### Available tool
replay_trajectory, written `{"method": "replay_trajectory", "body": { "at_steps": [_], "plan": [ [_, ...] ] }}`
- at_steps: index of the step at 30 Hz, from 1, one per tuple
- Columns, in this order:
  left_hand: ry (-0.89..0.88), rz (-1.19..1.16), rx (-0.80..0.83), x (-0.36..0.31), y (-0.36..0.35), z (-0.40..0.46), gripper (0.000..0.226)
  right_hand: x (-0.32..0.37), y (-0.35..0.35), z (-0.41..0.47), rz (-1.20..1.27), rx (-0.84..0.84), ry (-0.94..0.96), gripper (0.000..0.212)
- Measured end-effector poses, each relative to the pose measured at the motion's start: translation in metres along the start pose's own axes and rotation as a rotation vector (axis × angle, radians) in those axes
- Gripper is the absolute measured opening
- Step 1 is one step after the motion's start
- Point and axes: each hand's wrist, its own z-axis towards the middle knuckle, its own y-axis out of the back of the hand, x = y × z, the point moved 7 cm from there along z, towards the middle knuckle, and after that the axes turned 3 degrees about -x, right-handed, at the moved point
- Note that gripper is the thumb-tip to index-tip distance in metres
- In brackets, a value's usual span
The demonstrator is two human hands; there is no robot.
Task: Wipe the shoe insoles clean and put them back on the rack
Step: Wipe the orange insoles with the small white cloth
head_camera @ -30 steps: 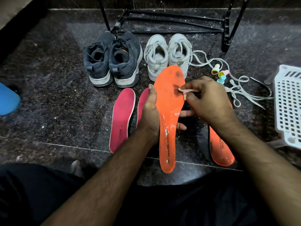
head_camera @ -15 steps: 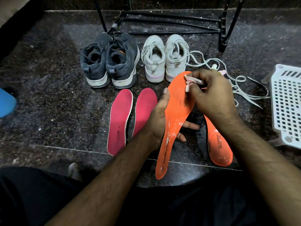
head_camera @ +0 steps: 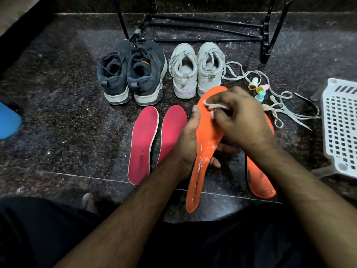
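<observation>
A: Centre, nearest: the left hand (head_camera: 188, 138) grips the edge of the raised orange insole (head_camera: 204, 151), thumb on its face, fingers curled behind.

B: And the right hand (head_camera: 239, 120)?

A: It pinches a small white wipe (head_camera: 214, 107) against the toe end of that insole. White specks remain on the lower half.

B: What could fail here?

A: The insole is held only at mid-length, so hard rubbing at the toe may bend it or twist it out of the grip; the small wipe may slip from the fingers.

B: Further back?

A: The second orange insole (head_camera: 260, 180) at lower right and two red insoles (head_camera: 143, 144) at centre left lie on the floor. Beyond stand dark shoes (head_camera: 131, 74) and white shoes (head_camera: 195, 70); the rack (head_camera: 266, 35) crosses the top.
</observation>
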Motion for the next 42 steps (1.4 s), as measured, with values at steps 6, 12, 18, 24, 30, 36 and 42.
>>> {"method": "replay_trajectory", "body": {
  "at_steps": [6, 12, 18, 24, 30, 36, 42],
  "plan": [
    [-0.010, -0.021, 0.004, -0.006, 0.000, -0.002, 0.075, 0.005, -0.009, -0.001, 0.034, 0.060, 0.052, 0.028],
    [0.003, -0.010, 0.023, -0.004, -0.002, 0.002, 0.076, -0.014, 0.000, -0.001, -0.016, 0.013, -0.095, 0.028],
    [-0.039, -0.087, -0.022, -0.008, 0.003, 0.002, 0.076, 0.008, -0.014, -0.007, 0.006, 0.133, 0.034, 0.034],
    [-0.083, -0.119, -0.084, -0.015, 0.004, 0.001, 0.075, -0.003, -0.017, -0.011, -0.015, 0.223, -0.047, 0.031],
    [-0.077, -0.153, -0.116, -0.016, 0.010, 0.000, 0.081, -0.009, -0.020, -0.010, 0.005, 0.178, -0.116, 0.025],
    [-0.083, -0.303, -0.079, -0.018, 0.000, -0.002, 0.071, 0.010, -0.026, -0.017, 0.094, 0.223, -0.029, 0.026],
    [-0.069, -0.142, -0.102, -0.015, 0.002, -0.002, 0.070, -0.022, -0.024, -0.012, 0.133, 0.130, -0.249, 0.020]
  ]
}}
